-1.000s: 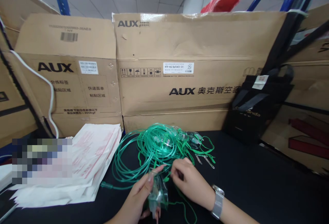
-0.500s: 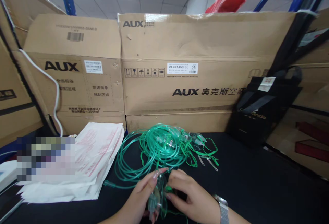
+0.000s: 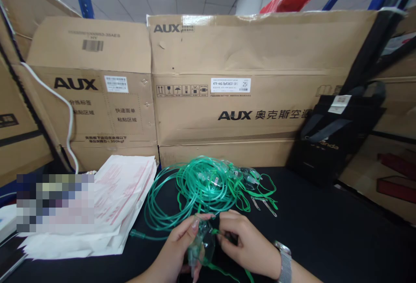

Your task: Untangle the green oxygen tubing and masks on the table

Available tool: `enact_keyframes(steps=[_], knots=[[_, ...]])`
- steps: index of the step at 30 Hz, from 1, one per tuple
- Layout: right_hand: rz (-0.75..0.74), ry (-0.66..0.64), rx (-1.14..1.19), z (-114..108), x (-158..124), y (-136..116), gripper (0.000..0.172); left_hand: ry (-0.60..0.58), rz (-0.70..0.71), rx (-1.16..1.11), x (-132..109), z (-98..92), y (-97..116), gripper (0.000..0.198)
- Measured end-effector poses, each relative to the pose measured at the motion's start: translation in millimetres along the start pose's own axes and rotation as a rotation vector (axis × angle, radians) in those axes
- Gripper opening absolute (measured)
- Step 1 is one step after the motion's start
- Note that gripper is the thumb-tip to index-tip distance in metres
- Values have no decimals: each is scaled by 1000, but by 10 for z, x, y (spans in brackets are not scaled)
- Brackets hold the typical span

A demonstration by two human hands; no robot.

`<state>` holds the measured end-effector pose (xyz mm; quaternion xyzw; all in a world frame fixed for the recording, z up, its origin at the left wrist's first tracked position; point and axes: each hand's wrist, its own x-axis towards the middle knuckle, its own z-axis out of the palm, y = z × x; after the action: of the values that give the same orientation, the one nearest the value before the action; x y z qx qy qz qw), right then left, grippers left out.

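Note:
My left hand [image 3: 180,242] is closed around a clear oxygen mask [image 3: 208,245], low in the middle of the head view. Right beside it, my right hand [image 3: 248,239] pinches a green elastic strap [image 3: 215,231] at the mask's edge. The strap's lower part trails down below the mask toward the right. Coiled green tubing [image 3: 162,203] lies on the black table just beyond both hands, one end fitting pointing left. More clear masks [image 3: 249,178] with green straps are heaped at the coil's right. Two thin metal strips [image 3: 270,209] lie near those straps.
A stack of white printed sheets or bags [image 3: 121,196] sits at the left. Large cardboard boxes [image 3: 260,138] stand along the back of the table [image 3: 312,235]. A black bag [image 3: 320,157] leans at the right. A white cable [image 3: 70,118] hangs at the left.
My right hand has moved slightly right, away from the mask, drawing the green strap out with it. More of the mask and the trailing strap shows. My left hand keeps its hold.

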<state>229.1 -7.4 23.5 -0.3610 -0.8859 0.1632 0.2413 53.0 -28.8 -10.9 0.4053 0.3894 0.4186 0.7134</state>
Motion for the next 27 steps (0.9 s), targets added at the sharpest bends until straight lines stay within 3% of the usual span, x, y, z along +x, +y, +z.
enact_keyframes(steps=[16, 22, 25, 27], knots=[[248, 89, -52, 2, 0, 103, 26, 35, 8, -52, 13, -10, 6, 60], [95, -11, 34, -15, -22, -14, 12, 26, 20, -28, 6, -23, 3, 60], [33, -19, 49, -42, -38, -78, 23, 48, 9, -7, 16, -25, 0, 58], [-21, -58, 48, -50, -47, -102, 17, 54, 1, 7, 22, -21, 1, 57]])
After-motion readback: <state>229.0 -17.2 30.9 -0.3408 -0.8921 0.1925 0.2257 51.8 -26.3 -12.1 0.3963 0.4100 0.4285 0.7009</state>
